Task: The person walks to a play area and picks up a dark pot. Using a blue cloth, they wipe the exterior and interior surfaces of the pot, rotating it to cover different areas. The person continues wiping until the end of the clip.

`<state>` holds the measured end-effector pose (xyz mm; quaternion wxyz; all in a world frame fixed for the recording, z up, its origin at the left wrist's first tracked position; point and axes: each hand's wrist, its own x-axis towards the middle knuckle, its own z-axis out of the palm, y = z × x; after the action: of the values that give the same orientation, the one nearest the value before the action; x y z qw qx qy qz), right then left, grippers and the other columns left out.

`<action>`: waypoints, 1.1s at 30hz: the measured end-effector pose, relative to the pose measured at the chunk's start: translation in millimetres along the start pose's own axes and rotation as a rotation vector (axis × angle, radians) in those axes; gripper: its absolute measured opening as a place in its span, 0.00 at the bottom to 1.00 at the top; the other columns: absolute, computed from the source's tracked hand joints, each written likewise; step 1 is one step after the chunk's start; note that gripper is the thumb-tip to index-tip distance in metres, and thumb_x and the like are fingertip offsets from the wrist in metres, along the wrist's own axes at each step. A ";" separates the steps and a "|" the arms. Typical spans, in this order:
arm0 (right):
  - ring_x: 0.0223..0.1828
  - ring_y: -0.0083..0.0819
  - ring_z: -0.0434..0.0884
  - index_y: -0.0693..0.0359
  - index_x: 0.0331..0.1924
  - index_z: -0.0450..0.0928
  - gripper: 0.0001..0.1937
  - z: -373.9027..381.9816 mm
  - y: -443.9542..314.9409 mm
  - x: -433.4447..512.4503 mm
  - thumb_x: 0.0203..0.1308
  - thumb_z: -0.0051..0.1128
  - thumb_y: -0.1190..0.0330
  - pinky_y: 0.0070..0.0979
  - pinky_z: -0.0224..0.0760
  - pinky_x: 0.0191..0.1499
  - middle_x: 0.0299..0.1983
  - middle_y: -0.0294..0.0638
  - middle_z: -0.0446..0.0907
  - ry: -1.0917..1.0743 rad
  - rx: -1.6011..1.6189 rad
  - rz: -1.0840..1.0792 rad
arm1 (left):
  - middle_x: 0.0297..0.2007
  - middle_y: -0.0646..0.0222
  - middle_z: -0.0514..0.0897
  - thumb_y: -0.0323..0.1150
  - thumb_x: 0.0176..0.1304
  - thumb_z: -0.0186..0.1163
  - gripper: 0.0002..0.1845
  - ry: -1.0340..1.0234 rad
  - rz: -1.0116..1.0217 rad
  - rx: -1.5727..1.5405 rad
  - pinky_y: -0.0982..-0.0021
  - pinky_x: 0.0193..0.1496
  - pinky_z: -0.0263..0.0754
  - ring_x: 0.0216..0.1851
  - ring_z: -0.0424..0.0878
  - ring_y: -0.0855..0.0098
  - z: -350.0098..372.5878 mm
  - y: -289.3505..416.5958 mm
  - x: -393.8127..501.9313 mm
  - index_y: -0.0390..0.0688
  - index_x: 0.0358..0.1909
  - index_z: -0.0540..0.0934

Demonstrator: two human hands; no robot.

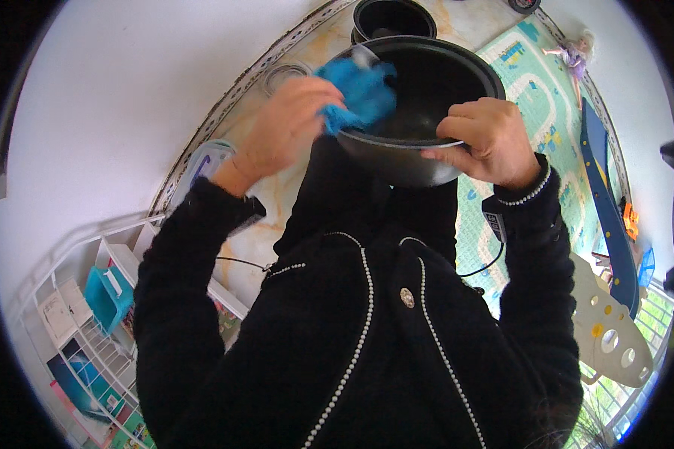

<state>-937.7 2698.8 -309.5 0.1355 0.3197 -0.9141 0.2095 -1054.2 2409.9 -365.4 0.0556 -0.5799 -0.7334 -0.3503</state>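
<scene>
A large dark metal pot (393,160) with a black inside is held tilted in front of my legs, its mouth towards me. My right hand (486,140) grips its near rim at the right, fingers inside and thumb outside. In my left hand (292,120) is a bunched blue cloth (362,92), which lies over the pot's left rim and partly inside it. Both the hand and the cloth are blurred. The cloth hides the left part of the rim. Behind it stands a second black pot (396,19) on the floor.
A clear plastic container (205,160) and a coil of wire or tubing (281,76) lie by the left wall. At the lower left is a white wire rack (98,331). On the right are a patterned play mat (539,106), a doll (575,59) and a long blue panel (606,219).
</scene>
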 end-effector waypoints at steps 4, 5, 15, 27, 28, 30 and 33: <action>0.19 0.36 0.76 0.58 0.20 0.74 0.19 1.6 -3.1 -3.5 0.54 0.69 0.56 0.30 0.65 0.22 0.17 0.38 0.70 -0.057 -0.020 -0.014 | 0.53 0.64 0.78 0.30 0.58 0.62 0.18 -0.071 0.046 -0.214 0.59 0.57 0.69 0.53 0.76 0.58 9.9 43.8 2.9 0.47 0.53 0.80; 0.19 0.35 0.75 0.58 0.20 0.74 0.19 1.9 -2.9 -4.6 0.54 0.69 0.55 0.30 0.65 0.22 0.17 0.38 0.70 -0.031 -0.024 -0.027 | 0.53 0.63 0.78 0.30 0.57 0.63 0.20 -0.059 0.059 -0.194 0.60 0.57 0.70 0.53 0.76 0.59 11.3 45.1 5.7 0.46 0.53 0.80; 0.19 0.35 0.75 0.57 0.21 0.74 0.18 6.1 4.0 -7.8 0.54 0.68 0.54 0.31 0.65 0.22 0.17 0.36 0.69 0.031 -0.063 -0.079 | 0.55 0.62 0.78 0.21 0.53 0.63 0.21 -0.121 0.113 0.024 0.60 0.62 0.69 0.59 0.75 0.56 0.3 -35.7 -9.1 0.45 0.51 0.80; 0.21 0.35 0.75 0.57 0.23 0.76 0.18 -2.3 7.6 -9.1 0.51 0.69 0.53 0.32 0.65 0.25 0.19 0.36 0.70 -0.069 -0.033 -0.077 | 0.53 0.66 0.79 0.29 0.54 0.69 0.22 -0.092 0.168 -0.068 0.61 0.56 0.73 0.55 0.78 0.61 21.8 29.6 11.8 0.46 0.53 0.80; 0.21 0.35 0.75 0.57 0.23 0.76 0.17 -1.8 7.8 -11.6 0.51 0.69 0.53 0.31 0.65 0.26 0.19 0.36 0.70 -0.058 -0.018 -0.084 | 0.54 0.66 0.79 0.30 0.54 0.70 0.22 -0.145 0.201 -0.044 0.61 0.56 0.73 0.55 0.78 0.61 19.7 17.4 11.0 0.46 0.53 0.79; 0.22 0.34 0.76 0.57 0.24 0.77 0.17 -0.8 10.3 -15.4 0.51 0.69 0.53 0.31 0.65 0.26 0.19 0.36 0.71 -0.073 -0.021 -0.107 | 0.54 0.67 0.80 0.32 0.55 0.70 0.21 -0.101 0.247 -0.011 0.61 0.58 0.72 0.55 0.78 0.61 13.9 -11.4 7.7 0.48 0.52 0.80; 0.25 0.36 0.78 0.58 0.27 0.78 0.16 -6.0 15.1 -15.9 0.51 0.69 0.55 0.33 0.70 0.31 0.21 0.37 0.73 -0.118 -0.034 -0.111 | 0.51 0.68 0.81 0.31 0.55 0.69 0.19 -0.110 0.185 0.093 0.61 0.59 0.72 0.53 0.78 0.60 10.9 -41.0 1.3 0.48 0.50 0.80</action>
<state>-934.7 2720.7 -314.8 0.0980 0.3793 -0.9048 0.1669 -1087.5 2413.9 -391.4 0.0741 -0.6604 -0.6940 -0.2771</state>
